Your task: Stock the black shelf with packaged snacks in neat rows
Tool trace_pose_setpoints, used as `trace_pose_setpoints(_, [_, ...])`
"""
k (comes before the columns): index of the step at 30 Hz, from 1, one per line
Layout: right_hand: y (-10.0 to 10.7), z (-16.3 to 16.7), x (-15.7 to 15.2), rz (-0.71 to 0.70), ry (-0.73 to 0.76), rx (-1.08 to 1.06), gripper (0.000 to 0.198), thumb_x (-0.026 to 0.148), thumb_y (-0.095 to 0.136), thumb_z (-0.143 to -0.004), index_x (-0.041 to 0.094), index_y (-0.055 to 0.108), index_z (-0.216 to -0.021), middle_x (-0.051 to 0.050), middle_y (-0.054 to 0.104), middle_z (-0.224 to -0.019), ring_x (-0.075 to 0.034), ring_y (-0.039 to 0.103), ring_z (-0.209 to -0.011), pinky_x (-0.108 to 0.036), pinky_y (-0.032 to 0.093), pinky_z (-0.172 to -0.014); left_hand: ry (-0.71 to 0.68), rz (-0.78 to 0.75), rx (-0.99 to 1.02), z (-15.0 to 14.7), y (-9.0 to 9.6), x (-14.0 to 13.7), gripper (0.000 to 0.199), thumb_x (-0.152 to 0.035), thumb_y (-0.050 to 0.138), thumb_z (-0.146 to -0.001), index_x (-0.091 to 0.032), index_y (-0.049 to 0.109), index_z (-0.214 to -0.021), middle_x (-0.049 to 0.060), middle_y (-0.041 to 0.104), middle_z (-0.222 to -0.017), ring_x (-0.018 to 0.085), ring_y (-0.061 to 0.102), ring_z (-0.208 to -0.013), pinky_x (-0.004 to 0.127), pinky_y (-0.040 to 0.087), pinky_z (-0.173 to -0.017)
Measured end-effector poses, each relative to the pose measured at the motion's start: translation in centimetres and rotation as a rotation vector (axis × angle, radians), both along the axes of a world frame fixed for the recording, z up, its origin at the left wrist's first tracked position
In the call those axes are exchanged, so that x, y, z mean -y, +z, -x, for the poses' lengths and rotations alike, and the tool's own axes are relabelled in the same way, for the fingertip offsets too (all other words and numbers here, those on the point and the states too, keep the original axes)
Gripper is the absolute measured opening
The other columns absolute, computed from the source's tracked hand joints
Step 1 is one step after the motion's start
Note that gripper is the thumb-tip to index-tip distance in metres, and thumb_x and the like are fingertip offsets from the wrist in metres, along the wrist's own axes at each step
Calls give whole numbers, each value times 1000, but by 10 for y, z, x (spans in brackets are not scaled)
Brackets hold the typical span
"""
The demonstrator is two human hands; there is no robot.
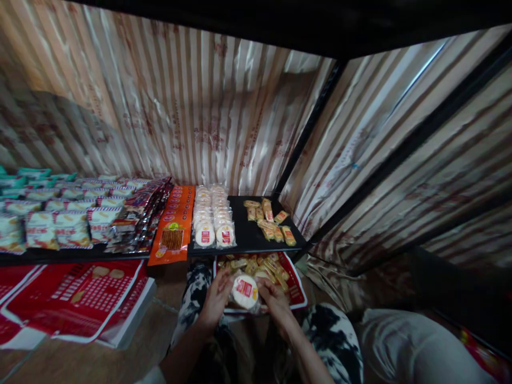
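Note:
Between both hands, in front of the shelf edge, is a clear packet of round white rice crackers [245, 291] with a red label. My left hand [217, 296] is closed on its left edge. From the other side, the fingers of my right hand [277, 300] are closed on the right edge. Beneath the packet and hands is an open red bag [296, 282] holding many small gold-wrapped snacks [276, 266]. The hands and packet cover part of its contents.
The black shelf [240, 234] carries rows of rice cracker packets [214, 213], gold-wrapped snacks [267, 220], an orange packet [172, 226], dark red packets [140, 213] and white snack bags [72, 224]. Red packages [80, 298] lie lower left. Black frame bars [312, 128] cross the striped curtain [180, 96].

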State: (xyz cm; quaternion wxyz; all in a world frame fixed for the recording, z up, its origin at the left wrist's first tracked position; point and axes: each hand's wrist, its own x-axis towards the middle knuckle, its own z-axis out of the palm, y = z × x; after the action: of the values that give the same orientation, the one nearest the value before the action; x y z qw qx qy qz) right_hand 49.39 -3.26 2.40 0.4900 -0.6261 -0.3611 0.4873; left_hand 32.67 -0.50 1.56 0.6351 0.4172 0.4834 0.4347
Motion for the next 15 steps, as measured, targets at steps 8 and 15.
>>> trace_pose_setpoints(8, [1,10,-7,42,152,-119,54,54,71,-59,20,62,-99,4,60,-59,-13,55,-53,-25,42,-52,-149,130,117,4,-20,3,49,-47,80,-44,-16,57,-75,0,65,-67,13,59,-60,23,46,-56])
trace_pose_setpoints(15, [-8,37,-8,20,36,-190,51,55,74,-55,19,62,-89,-1,66,-72,-16,61,-63,-26,47,-57,44,197,103,27,-25,19,48,-52,73,-58,-15,55,-82,1,64,-68,15,61,-62,26,48,-55])
